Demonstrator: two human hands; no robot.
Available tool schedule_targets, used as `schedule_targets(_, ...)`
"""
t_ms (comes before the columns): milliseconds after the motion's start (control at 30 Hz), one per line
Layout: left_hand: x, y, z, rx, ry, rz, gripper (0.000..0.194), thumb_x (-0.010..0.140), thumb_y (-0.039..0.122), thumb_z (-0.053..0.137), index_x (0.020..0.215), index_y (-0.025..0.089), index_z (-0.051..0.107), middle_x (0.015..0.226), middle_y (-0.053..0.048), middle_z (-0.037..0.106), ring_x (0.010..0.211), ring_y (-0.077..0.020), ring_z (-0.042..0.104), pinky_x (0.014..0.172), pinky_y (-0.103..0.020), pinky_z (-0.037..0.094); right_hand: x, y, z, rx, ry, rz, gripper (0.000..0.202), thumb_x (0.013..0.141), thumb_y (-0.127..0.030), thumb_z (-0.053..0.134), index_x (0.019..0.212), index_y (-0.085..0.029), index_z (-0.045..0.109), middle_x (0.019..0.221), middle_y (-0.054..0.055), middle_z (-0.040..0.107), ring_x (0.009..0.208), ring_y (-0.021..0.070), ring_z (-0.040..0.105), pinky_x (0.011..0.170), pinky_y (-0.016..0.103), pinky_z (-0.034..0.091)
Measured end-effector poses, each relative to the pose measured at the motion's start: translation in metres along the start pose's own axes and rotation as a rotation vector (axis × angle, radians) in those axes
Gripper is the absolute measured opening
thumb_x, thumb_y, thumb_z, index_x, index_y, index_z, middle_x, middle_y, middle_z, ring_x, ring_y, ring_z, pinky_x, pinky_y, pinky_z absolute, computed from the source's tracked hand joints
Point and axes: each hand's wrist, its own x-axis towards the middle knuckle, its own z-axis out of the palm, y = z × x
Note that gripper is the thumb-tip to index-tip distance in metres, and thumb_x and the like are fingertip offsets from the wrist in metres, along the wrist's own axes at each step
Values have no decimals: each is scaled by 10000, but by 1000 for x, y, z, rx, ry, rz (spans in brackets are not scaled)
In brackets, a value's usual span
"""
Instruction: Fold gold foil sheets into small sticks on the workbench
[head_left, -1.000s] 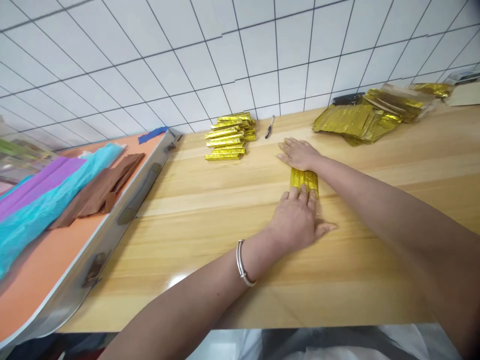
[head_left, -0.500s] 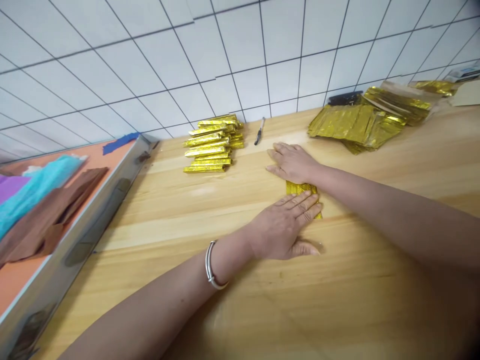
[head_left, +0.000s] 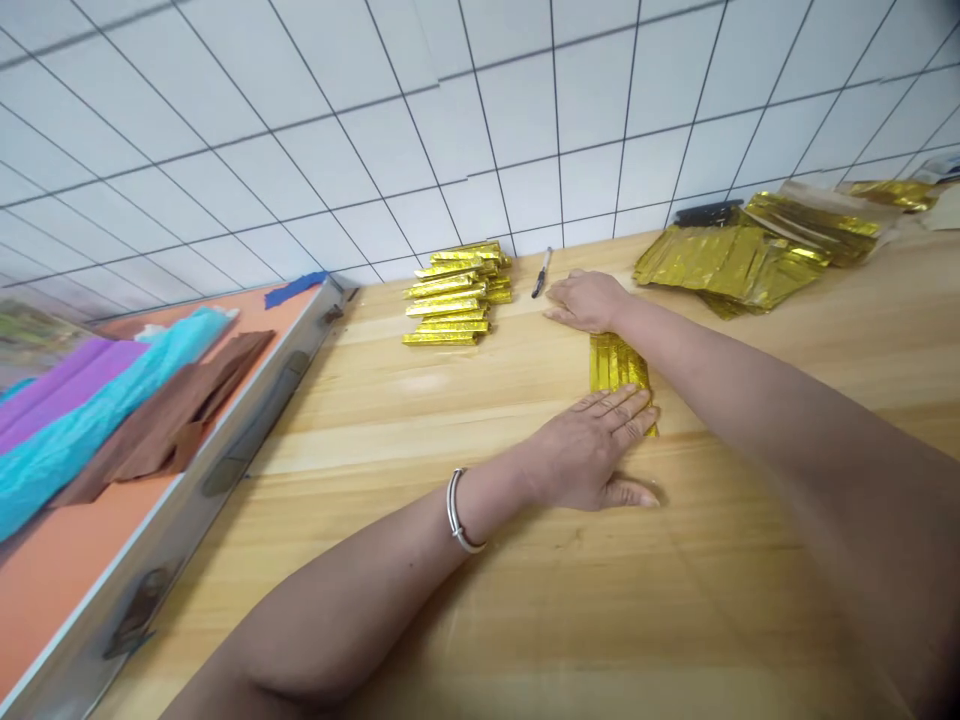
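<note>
A pleated strip of gold foil (head_left: 616, 362) lies on the wooden table between my two hands. My left hand (head_left: 592, 448) is spread flat with its fingertips pressing on the near end of the foil, thumb stretched out to the right. At the far end, my right hand (head_left: 589, 300) rests with fingers extended to the left; it covers that end of the strip. A pen (head_left: 541, 273) lies just beyond the right hand's fingertips. Several narrow folded gold foil pieces (head_left: 450, 305) are piled to the left of it.
Larger gold foil sheets (head_left: 731, 262) lie at the back right, beside a black object (head_left: 707, 214). A metal-edged orange tray (head_left: 112, 590) on the left holds turquoise (head_left: 150, 375), purple and brown crepe paper. The white tiled wall (head_left: 517, 110) bounds the table (head_left: 360, 420) behind.
My right hand has slid away from the left along the foil, uncovering more of it. My left hand stays on the near end. The view has shifted to the left.
</note>
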Motion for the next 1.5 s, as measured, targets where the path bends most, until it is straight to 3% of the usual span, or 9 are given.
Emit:
schedule_targets(100, -1, 1, 0, 14, 9, -10, 846, 825, 662, 382, 1418, 80, 225, 1496, -153, 168, 1396, -261, 97, 1144, -385, 122, -8, -3, -18, 11, 3, 91, 743, 875, -651, 91, 1032, -161, 627, 1003, 117, 668, 932, 282, 576, 771, 385, 388)
schedule_targets(200, -2, 2, 2, 12, 20, -9, 832, 832, 661, 367, 1420, 90, 221, 1497, -148, 166, 1394, -265, 108, 1141, -386, 123, -36, -16, -26, 9, 41, 135, 795, 891, -582, -44, 1101, -146, 587, 1070, 133, 642, 986, 282, 573, 790, 388, 404)
schedule_targets(333, -2, 0, 4, 0, 25, 0, 843, 835, 665, 353, 1419, 74, 216, 1496, -158, 162, 1392, -273, 110, 1137, -389, 123, -79, -35, -13, 73, -1, 156, 777, 889, -603, 13, 1306, -105, 440, 1362, 157, 452, 1254, 288, 390, 985, 412, 321)
schedule_targets(433, -1, 1, 6, -10, 25, -10, 869, 829, 674, 350, 1420, 54, 199, 1495, -173, 157, 1391, -282, 109, 1136, -397, 113, -92, -39, 1, 90, -75, 191, 803, 863, -658, 83, 1415, -108, 278, 1489, 136, 247, 1358, 292, 207, 1066, 447, 221)
schedule_targets(567, -2, 6, 7, -34, 13, -21, 896, 823, 683, 345, 1420, 35, 184, 1497, -189, 123, 1393, -294, 78, 1139, -410, 83, -84, -36, 7, 84, -90, 206, 807, 849, -677, 113, 1444, -140, 208, 1515, 107, 176, 1381, 278, 132, 1092, 445, 167)
schedule_targets(1000, -5, 18, 2, -153, -12, 47, 919, 786, 666, 457, 1416, 45, 208, 1496, -183, 131, 1393, -292, 78, 1144, -418, 91, -51, -10, 12, 70, -59, 7, 749, 875, -638, 179, 1419, -132, 275, 1496, 135, 226, 1363, 286, 190, 1069, 447, 192)
schedule_targets(1300, -2, 10, -6, -331, 3, 66, 756, 824, 523, 529, 1403, 99, 291, 1478, -139, 240, 1381, -234, 188, 1144, -365, 149, -42, -6, 15, 70, -24, -56, 751, 875, -635, 207, 1398, -107, 316, 1471, 168, 276, 1352, 293, 226, 1061, 444, 209)
schedule_targets(1400, -3, 12, -13, -412, -33, 122, 739, 787, 469, 604, 1384, 122, 341, 1474, -124, 257, 1373, -238, 213, 1140, -380, 177, -43, -6, 15, 70, -28, -55, 759, 871, -638, 218, 1395, -99, 320, 1465, 175, 287, 1350, 293, 231, 1064, 434, 207)
schedule_targets(1500, -4, 10, -31, -540, -123, 258, 651, 785, 374, 635, 1343, 125, 413, 1423, -103, 370, 1359, -216, 256, 1130, -341, 231, -44, -7, 15, 65, -21, -52, 751, 874, -632, 214, 1395, -101, 321, 1467, 172, 282, 1351, 293, 229, 1065, 428, 207)
